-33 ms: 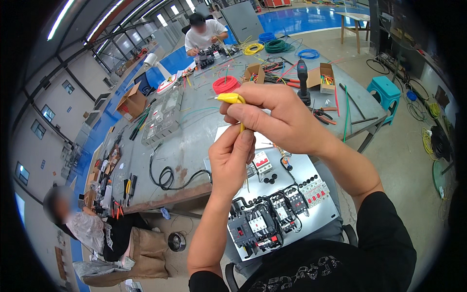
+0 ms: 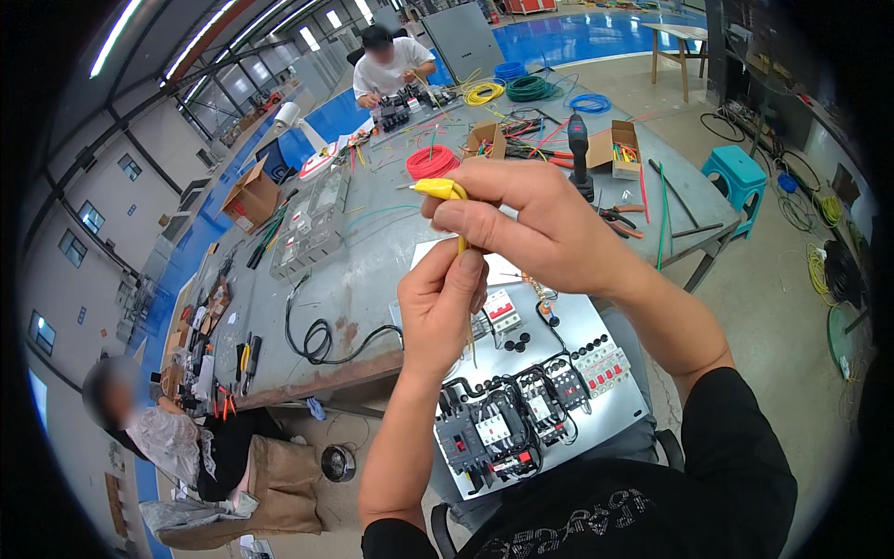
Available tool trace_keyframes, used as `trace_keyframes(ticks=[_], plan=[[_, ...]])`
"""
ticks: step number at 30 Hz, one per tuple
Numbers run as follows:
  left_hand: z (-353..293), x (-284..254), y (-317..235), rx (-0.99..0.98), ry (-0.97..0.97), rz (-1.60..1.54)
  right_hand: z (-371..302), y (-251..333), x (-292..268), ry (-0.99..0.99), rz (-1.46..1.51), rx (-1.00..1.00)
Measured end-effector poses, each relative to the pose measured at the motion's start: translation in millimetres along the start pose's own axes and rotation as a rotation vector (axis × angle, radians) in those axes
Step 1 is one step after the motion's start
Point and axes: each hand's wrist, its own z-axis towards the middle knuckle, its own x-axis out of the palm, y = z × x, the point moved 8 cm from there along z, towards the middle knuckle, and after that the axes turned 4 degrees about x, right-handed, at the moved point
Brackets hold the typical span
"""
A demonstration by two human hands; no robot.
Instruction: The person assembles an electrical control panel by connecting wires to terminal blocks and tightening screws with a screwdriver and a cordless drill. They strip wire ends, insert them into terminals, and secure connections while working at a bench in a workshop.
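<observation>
Above the panel, my right hand (image 2: 531,219) pinches a yellow wire (image 2: 440,188) near one end. A wide, flattened yellow piece shows at that end, with a small pale tip pointing left; whether it is a sleeve or tape I cannot tell. Just below, my left hand (image 2: 438,312) is closed on the same wire, which runs down between the two hands. A thin strand comes out under the left fingers. The metal mounting panel (image 2: 610,424) lies across my lap, carrying black contactors (image 2: 494,429), small breakers (image 2: 605,373) with red levers, and black wiring.
Ahead stands a grey metal workbench (image 2: 372,242) with a red wire coil (image 2: 433,163), a cordless screwdriver (image 2: 579,154), pliers (image 2: 619,222) and a cardboard box (image 2: 615,149). A co-worker (image 2: 396,70) sits at the far end, another person (image 2: 177,429) at left. A teal stool (image 2: 736,182) stands right.
Both hands and the yellow wire have shifted very slightly left. My grip looks the same.
</observation>
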Motion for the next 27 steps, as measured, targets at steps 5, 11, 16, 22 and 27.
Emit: trace_keyframes(ticks=[5,11,16,22,27], plan=[[-2,-5,8,-0.058,-0.007,-0.034,-2,-5,-5,-0.018,-0.051,0.056],[2,-3,8,0.004,-0.036,-0.061,-10,-19,6,-0.036,0.16,0.207],[2,-7,10,-0.029,-0.026,0.015,-5,-5,-1,-0.189,-0.082,0.013],[11,0,13,0.012,-0.046,-0.058,-4,-22,-5,-0.213,0.081,0.088],[2,1,33,-0.154,0.031,0.015,-2,-19,-8,-0.126,-0.147,0.022]])
